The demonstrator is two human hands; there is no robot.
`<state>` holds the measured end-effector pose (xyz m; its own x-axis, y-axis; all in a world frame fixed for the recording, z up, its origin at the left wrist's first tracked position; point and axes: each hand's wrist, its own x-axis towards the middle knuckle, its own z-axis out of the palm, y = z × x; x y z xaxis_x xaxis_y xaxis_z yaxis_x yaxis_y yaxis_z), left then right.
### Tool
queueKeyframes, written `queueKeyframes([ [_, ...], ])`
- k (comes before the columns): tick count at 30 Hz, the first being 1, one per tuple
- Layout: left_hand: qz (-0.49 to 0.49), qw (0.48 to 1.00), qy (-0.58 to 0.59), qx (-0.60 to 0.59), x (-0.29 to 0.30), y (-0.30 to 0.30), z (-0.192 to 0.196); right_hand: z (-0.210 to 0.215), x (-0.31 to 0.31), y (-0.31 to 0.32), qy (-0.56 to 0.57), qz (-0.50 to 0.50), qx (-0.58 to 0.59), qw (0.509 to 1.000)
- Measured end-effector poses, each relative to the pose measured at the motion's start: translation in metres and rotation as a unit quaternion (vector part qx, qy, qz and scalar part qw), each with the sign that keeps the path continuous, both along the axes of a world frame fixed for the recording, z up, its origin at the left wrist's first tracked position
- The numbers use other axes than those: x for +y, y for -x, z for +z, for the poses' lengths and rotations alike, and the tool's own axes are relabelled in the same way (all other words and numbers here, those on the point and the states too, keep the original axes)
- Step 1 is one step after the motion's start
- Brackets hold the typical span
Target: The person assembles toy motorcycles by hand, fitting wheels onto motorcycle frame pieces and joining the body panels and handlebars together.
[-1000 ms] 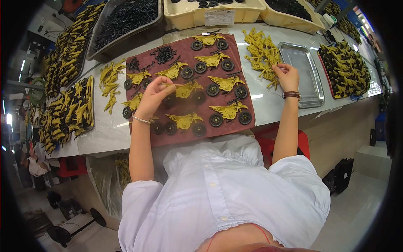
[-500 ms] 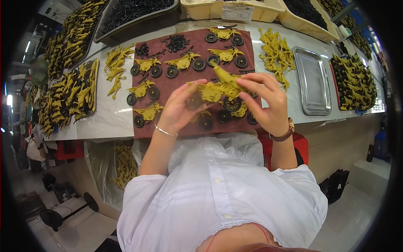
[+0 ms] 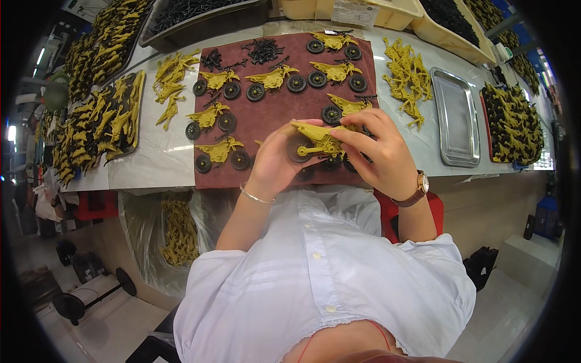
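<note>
Between my two hands is a yellow toy motorcycle with a black wheel, held above the near part of a dark red cloth. My left hand is closed around its wheel end. With thumb and fingers, my right hand grips the other end, and its fingertips hide part of the toy. More yellow toy motorcycles with black wheels, such as this one, lie in rows on the cloth. Small black parts are heaped at its far side. My hands cover some of the nearer toys.
Loose yellow pieces lie left and right of the cloth. A metal tray rests at the right, beside a tray of packed toys. Bins of black parts line the back. A plastic bag hangs under the table.
The toy motorcycle has turned from tilted, with one end pointing away, to lying sideways between my hands. My left hand has shifted right and closed in around it.
</note>
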<state>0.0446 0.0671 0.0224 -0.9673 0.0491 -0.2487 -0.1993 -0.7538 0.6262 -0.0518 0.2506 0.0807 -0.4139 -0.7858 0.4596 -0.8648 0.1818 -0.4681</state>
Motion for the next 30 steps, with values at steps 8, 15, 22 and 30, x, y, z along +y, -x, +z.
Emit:
queueKeyframes([
  [8, 0.009, 1.0, -0.018, -0.007, 0.001, -0.001, -0.001, -0.001, -0.001, -0.003, -0.009, 0.002, -0.006, 1.0],
  [15, 0.019, 0.999, -0.044, -0.005, -0.001, -0.001, -0.002, -0.009, -0.003, -0.004, -0.014, -0.002, -0.005, 1.0],
  [22, 0.059, 0.985, 0.16, -0.011, 0.013, -0.002, 0.01, -0.022, -0.002, -0.009, 0.015, -0.024, 0.002, 1.0],
  [30, 0.078, 0.967, 0.235, 0.068, 0.015, -0.005, 0.014, -0.028, 0.002, -0.011, 0.177, -0.094, -0.302, 0.932],
])
